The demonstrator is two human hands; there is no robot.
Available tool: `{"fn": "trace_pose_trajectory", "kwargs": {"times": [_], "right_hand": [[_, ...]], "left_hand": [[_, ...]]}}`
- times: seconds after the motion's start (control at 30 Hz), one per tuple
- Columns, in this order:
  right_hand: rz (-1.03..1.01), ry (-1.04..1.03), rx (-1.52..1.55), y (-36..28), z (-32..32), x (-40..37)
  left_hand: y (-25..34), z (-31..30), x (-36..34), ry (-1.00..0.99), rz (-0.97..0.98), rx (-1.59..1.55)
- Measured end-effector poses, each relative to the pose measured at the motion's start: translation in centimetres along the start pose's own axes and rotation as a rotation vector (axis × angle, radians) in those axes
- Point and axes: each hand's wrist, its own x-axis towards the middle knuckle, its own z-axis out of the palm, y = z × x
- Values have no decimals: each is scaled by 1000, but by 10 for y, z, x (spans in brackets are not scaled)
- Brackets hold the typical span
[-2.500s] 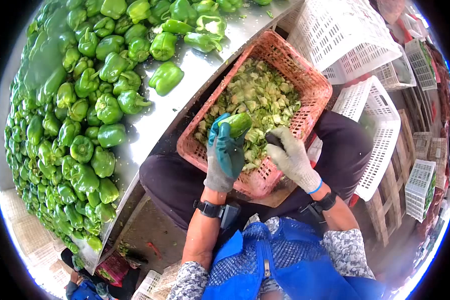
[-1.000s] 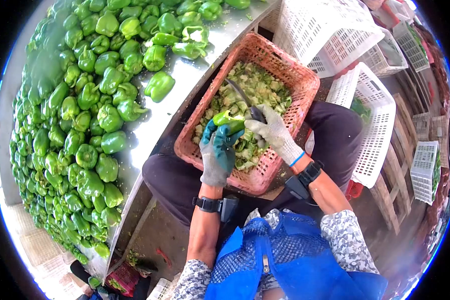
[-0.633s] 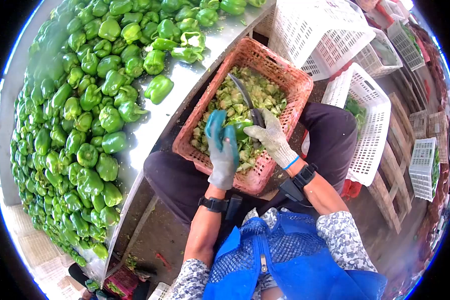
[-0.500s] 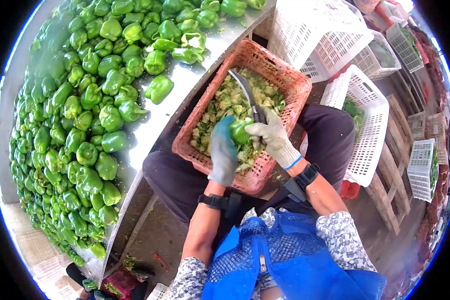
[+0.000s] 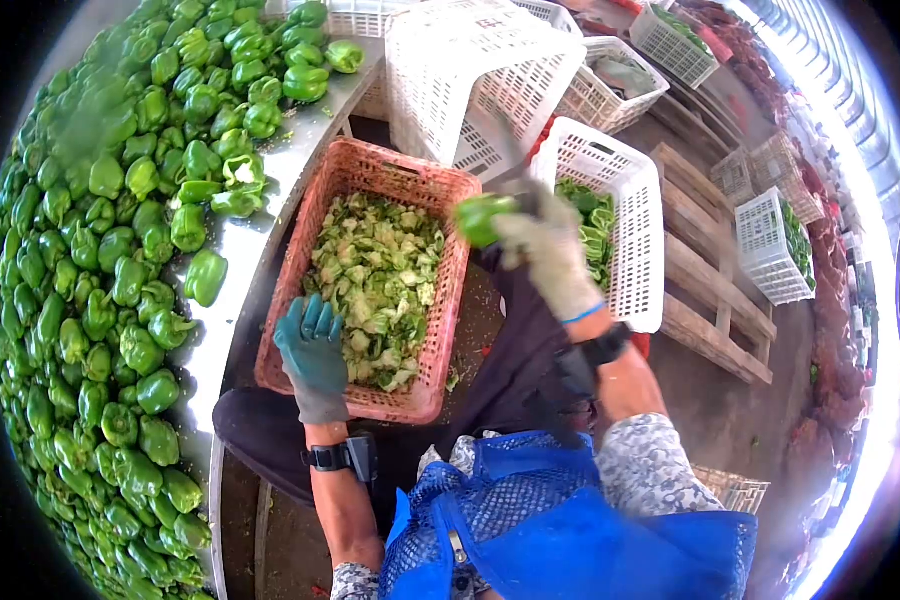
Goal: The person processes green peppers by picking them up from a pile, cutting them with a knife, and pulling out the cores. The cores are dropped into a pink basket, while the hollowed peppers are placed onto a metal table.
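My right hand (image 5: 550,235), in a pale work glove and blurred by motion, grips a green bell pepper (image 5: 482,220). A curved knife (image 5: 505,125) is in the same hand, its blade smeared and pointing away from me. This hand is between the pink crate (image 5: 450,300) and a white crate (image 5: 640,240) that holds green peppers (image 5: 592,215). My left hand (image 5: 315,355), in a teal and grey glove, is over the pink crate's near left side with its fingers apart and holding nothing. Pale green pepper trimmings (image 5: 385,285) fill the bottom of the pink crate.
A large heap of green bell peppers (image 5: 100,300) covers the metal table (image 5: 235,290) on my left. White crates (image 5: 440,60) stand beyond the pink one. To the right are a wooden pallet (image 5: 710,270) and another white crate (image 5: 770,245) with greens inside.
My right hand has carried the pepper and knife rightward, off the pink crate towards the white one. My left hand has let go of the pepper and drawn back left. The view has turned right.
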Motion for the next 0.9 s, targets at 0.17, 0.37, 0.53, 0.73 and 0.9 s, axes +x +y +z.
{"fn": "trace_pose_trajectory", "kwargs": {"times": [0.17, 0.37, 0.53, 0.73, 0.9], "right_hand": [[-308, 375, -897, 37, -129, 42], [-31, 138, -498, 9, -30, 39], [-359, -310, -576, 50, 105, 63], [-603, -531, -749, 61, 230, 52], [-783, -466, -999, 72, 306, 62]], "left_hand": [[-14, -10, 0, -178, 8, -157], [8, 9, -11, -35, -18, 45], [58, 35, -25, -12, 46, 234], [39, -29, 8, -49, 171, 377], [34, -44, 17, 104, 204, 438]]}}
